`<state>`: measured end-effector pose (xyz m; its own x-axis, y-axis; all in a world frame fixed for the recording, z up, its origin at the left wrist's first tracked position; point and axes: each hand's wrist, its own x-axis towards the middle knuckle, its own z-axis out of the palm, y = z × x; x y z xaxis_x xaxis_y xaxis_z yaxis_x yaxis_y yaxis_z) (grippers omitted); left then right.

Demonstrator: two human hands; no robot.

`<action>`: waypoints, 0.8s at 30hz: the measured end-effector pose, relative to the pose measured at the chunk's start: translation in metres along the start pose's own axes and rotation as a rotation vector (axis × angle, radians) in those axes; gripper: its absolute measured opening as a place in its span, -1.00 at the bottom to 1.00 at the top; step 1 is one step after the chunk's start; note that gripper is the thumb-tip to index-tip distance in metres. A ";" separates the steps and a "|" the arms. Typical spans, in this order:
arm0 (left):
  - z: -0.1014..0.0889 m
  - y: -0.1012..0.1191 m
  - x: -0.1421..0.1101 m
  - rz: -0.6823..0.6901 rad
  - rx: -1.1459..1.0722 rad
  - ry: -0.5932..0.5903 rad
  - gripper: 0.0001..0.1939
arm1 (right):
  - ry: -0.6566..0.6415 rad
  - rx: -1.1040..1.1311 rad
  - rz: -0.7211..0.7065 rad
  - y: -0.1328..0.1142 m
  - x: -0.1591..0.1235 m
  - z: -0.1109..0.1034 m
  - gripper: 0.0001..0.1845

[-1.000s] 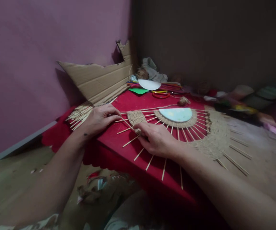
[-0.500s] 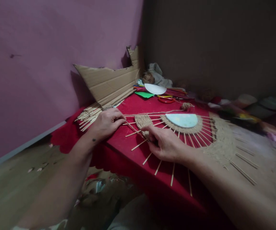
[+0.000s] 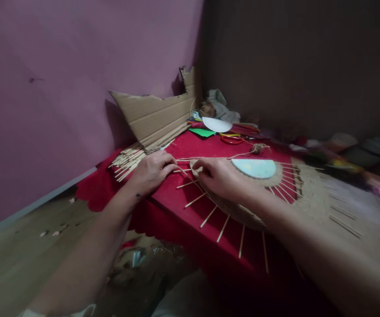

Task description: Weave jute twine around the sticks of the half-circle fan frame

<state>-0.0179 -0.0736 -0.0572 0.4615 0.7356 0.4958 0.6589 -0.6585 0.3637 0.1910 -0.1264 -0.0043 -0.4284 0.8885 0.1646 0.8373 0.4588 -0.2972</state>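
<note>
A half-round piece of woven twine lies flat, with thin wooden sticks fanning out past its outer edge. At its centre sits a pale blue half-disc. My left hand pinches a strand of twine just left of the weave. That strand slants down to the weave's outer edge. My right hand is closed over the left end of the woven band, its curled fingers at the band's edge. The hand and forearm hide much of the weave, and its fingertips show only in part.
A bundle of sticks lies beside my left hand, before an upright cardboard sheet at the wall. Behind the weave are a small twine ball, red-handled scissors and a white half-disc. Red cloth covers the table.
My right hand has moved from the weave's lower edge up to the band's upper left end. My left hand keeps its pinch on the twine. The whole view has shifted a little.
</note>
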 end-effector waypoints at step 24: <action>-0.002 -0.002 0.003 0.044 -0.067 -0.073 -0.86 | -0.036 -0.409 -0.100 0.007 0.028 0.027 -0.73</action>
<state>-0.0191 -0.0712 -0.0547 0.5323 0.7141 0.4546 0.5973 -0.6974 0.3961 0.1759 -0.0977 -0.0268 -0.5196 0.8431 0.1382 0.8539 0.5071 0.1173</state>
